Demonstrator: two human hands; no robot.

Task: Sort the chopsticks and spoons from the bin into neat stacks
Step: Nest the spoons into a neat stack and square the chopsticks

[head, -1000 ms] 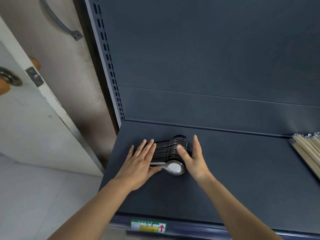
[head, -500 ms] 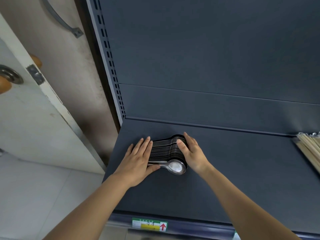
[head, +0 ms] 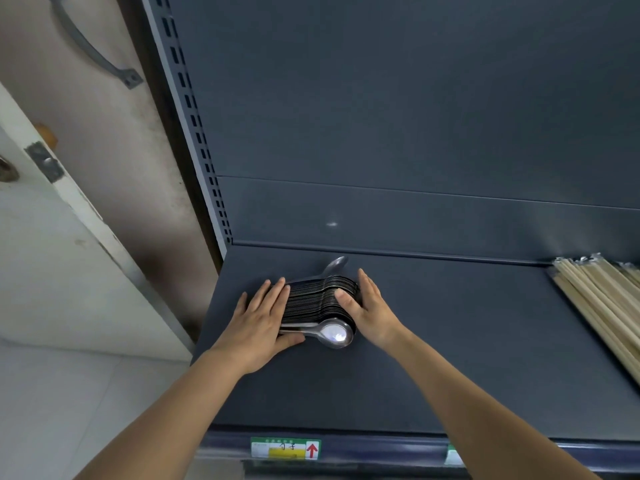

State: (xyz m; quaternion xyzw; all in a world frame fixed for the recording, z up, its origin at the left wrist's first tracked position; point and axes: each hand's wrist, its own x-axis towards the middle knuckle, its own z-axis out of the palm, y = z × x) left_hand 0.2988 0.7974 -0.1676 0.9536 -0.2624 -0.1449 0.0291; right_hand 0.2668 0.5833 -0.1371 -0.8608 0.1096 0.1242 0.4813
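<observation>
A row of nested metal spoons (head: 317,299) lies on the dark grey shelf (head: 450,358), towards its left end and nearer the back panel (head: 381,116) than the front lip; the left hand (head: 258,320) sits against the handle ends with its fingers (head: 277,294) straight and flat, released rather than clenched, and its thumb lies along the front of the row by the nearest handle; the right hand (head: 375,311) presses the bowl side with straight fingers too, its thumb resting on top of the bowls, so the row is squeezed between two flat hands and neither grasps it; the nearest spoon (head: 334,333) lies bowl up with its bowl jutting out in front of the others, and one spoon at the back (head: 335,265) tips up out of line, close to the seam where shelf meets back panel; a bundle of pale chopsticks (head: 602,299) lies at the far right of the shelf, well apart from the spoons, running out of view at the right edge; bare shelf lies between the two piles and in front of the hands up to the lip, where a green and yellow label (head: 285,449) with a red arrow is fixed; the slotted upright (head: 194,116) bounds the shelf on the left, near the left hand.
</observation>
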